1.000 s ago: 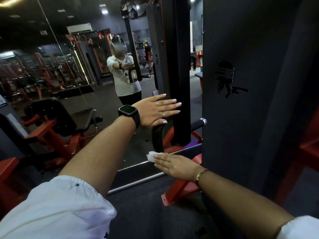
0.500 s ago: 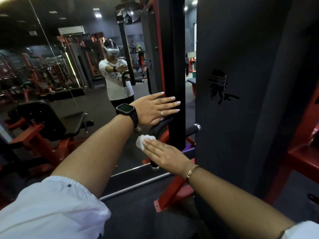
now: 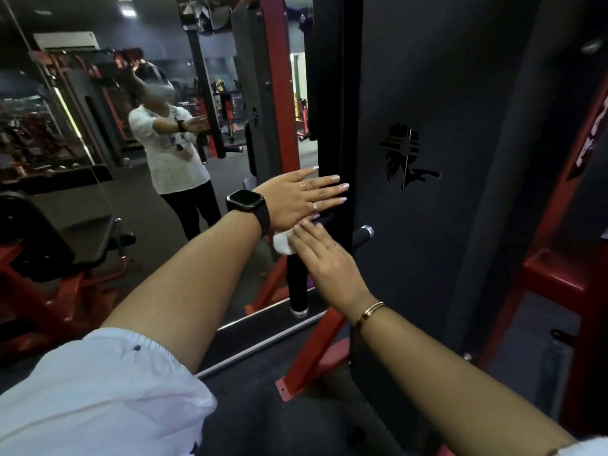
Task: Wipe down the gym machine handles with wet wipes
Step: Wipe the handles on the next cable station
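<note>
- White wipe [image 3: 283,244] now sits high on the black handle [image 3: 297,284], just under our left hand [image 3: 301,199]. A second ago it was down near the low end of the handle.
- Our right hand [image 3: 325,258] has slid it up. Its fingers lie almost straight and press the wipe on the bar. We cannot see the thumb, so we cannot tell if it pinches too.
- Our left hand holds nothing. Its fingers are straight and spread, flat on the black post [image 3: 332,126], same as before.
- We think this means most of this handle has had one rub, from bottom to top. The far side may still be dirty.
- We think the short peg [image 3: 363,232] beside the post has not been wiped yet, so it may be next.
</note>
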Action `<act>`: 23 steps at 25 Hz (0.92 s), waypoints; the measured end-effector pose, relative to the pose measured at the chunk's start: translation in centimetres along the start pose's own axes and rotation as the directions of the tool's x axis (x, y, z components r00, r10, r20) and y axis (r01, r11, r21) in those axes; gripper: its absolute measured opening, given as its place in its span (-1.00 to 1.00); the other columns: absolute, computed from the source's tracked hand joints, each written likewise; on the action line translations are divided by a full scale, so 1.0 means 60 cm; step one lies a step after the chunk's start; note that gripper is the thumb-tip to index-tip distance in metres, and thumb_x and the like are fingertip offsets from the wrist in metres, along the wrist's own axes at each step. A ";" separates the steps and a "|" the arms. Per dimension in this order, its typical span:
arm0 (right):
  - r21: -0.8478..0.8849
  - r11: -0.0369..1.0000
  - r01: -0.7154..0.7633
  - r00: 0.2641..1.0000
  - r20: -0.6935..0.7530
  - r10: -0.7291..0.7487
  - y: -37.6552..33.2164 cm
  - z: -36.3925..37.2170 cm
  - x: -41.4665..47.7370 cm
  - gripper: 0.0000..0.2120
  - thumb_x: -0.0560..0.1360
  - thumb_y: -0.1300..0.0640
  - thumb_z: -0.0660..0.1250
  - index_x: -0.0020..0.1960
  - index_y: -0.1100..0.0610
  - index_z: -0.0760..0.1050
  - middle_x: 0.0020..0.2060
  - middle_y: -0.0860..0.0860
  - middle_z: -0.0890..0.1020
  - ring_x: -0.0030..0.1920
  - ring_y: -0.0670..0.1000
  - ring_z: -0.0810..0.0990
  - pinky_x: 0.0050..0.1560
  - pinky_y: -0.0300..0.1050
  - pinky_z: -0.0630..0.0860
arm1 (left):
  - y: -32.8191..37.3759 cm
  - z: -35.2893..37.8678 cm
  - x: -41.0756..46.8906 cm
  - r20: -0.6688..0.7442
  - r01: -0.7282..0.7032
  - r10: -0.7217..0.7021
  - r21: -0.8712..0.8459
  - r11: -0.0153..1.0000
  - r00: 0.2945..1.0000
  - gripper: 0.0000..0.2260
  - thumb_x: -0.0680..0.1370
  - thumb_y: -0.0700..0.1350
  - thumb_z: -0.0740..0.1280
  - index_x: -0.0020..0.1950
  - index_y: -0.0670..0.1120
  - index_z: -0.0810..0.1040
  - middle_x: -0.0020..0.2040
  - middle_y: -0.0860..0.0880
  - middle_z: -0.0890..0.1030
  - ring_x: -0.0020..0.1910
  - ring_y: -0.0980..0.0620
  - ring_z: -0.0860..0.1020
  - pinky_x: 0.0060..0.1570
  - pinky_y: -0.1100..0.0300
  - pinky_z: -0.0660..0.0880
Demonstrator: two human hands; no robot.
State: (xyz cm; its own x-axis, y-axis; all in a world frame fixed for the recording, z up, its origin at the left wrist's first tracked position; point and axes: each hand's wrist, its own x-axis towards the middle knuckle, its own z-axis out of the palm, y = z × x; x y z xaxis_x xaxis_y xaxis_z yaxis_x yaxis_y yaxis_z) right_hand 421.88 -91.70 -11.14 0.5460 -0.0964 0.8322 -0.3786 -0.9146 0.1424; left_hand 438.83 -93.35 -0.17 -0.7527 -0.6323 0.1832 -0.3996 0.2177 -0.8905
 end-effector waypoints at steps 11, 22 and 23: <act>0.039 0.967 -0.252 0.967 0.029 0.251 0.012 -0.024 0.017 -0.51 0.44 0.43 0.07 0.33 0.31 0.44 0.33 0.25 0.45 0.36 0.19 0.40 0.38 -0.05 0.33 | -0.020 -0.006 -0.009 0.025 -0.030 0.029 0.058 0.998 0.999 -0.46 0.57 -0.08 0.02 0.56 -0.04 0.00 0.54 0.04 -0.05 0.52 0.04 -0.05 0.49 -0.07 -0.06; -0.184 0.934 -0.306 0.952 -0.066 0.299 -0.022 -0.013 0.048 -0.72 0.41 0.37 0.32 0.11 0.28 0.58 0.09 0.20 0.62 0.16 0.18 0.58 0.27 -0.14 0.39 | -0.034 0.067 0.012 -0.257 -0.124 0.128 0.033 0.992 0.958 -0.49 0.60 -0.15 -0.04 0.57 -0.07 0.01 0.57 0.02 0.06 0.54 0.02 0.05 0.50 -0.04 -0.01; -0.242 0.949 -0.204 0.979 -0.056 0.196 -0.041 -0.001 0.047 -0.78 0.46 0.36 0.29 0.08 0.29 0.59 0.04 0.18 0.64 0.13 0.16 0.60 0.28 -0.13 0.38 | -0.036 0.078 0.014 -0.307 -0.133 0.133 0.019 0.991 0.942 -0.49 0.59 -0.15 -0.05 0.57 -0.07 0.02 0.56 0.02 0.07 0.53 0.02 0.06 0.50 -0.04 -0.01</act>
State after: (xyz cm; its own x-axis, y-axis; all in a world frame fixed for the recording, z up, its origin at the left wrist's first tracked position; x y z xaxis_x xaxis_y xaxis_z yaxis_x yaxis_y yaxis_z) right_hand 424.30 -89.66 -9.12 0.4188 -0.2519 0.8725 -0.6515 -0.7526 0.0954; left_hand 441.48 -97.82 -0.05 -0.9231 -0.3387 0.1824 -0.2857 0.2860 -0.9146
